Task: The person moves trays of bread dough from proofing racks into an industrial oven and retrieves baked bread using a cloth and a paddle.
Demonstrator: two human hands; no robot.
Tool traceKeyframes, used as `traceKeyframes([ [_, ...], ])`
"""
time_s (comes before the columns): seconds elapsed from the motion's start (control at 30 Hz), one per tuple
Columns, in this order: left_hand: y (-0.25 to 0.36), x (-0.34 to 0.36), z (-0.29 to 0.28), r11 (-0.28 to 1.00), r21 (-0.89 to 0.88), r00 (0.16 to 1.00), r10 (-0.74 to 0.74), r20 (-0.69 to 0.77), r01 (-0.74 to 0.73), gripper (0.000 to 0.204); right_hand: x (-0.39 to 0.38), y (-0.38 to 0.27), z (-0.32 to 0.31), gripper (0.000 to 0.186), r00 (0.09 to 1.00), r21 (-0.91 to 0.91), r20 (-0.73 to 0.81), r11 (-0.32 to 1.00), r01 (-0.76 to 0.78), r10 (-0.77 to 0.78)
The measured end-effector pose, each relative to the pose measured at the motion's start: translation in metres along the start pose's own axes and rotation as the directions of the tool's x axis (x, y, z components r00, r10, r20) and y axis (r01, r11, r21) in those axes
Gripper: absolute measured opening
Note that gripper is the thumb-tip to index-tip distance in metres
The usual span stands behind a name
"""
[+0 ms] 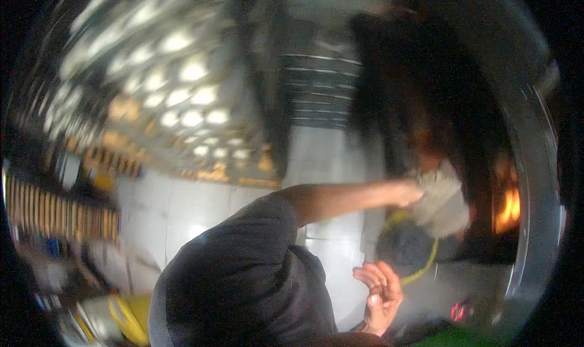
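A pale grey-beige cloth sits far right, beside orange flames. Below it, a dark grey round thing has a yellow rim. The near sleeve is dark grey; the floor tiles are white.

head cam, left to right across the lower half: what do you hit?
Yellow object → dark sleeve → open bare hand → hand wrapped in a grey cloth → orange flames. Picture is blurred; finer detail is unclear.

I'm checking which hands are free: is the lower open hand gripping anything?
No: the open hand shows a bare palm with loose fingers, while a hand higher up presses a grey cloth.
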State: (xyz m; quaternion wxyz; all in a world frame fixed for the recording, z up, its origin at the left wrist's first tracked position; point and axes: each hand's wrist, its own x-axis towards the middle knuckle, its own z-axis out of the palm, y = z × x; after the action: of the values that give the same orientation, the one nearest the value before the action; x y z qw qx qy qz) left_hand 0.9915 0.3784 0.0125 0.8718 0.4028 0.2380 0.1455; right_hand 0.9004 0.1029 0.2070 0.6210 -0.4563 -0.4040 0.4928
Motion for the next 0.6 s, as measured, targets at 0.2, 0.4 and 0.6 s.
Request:
traceKeyframes([
  [0.2, -0.042, -0.257, -0.071, 0.925, 0.224, 0.948, 0.317, -0.015, -0.306, 0.049, 0.015, -0.002, 0.045, 0.061, 0.809, -0.088, 0.579, 0.994, -0.063, 0.102],
  [0.4, -0.09, -0.522, -0.087, 0.909, 0.332, 0.785, 0.392, -0.48, -0.251, 0.033, 0.011, 0.042, 0.216, 0.051, 0.499, -0.134, 0.846, 0.98, -0.146, 0.19],
  [0.6, -0.183, -0.748, -0.16, 0.968, 0.244, 0.249, 0.222, -0.943, 0.06, 0.048, -0.018, 0.124, 0.43, 0.044, 0.226, -0.307, 0.921, 0.949, -0.075, 0.316],
])
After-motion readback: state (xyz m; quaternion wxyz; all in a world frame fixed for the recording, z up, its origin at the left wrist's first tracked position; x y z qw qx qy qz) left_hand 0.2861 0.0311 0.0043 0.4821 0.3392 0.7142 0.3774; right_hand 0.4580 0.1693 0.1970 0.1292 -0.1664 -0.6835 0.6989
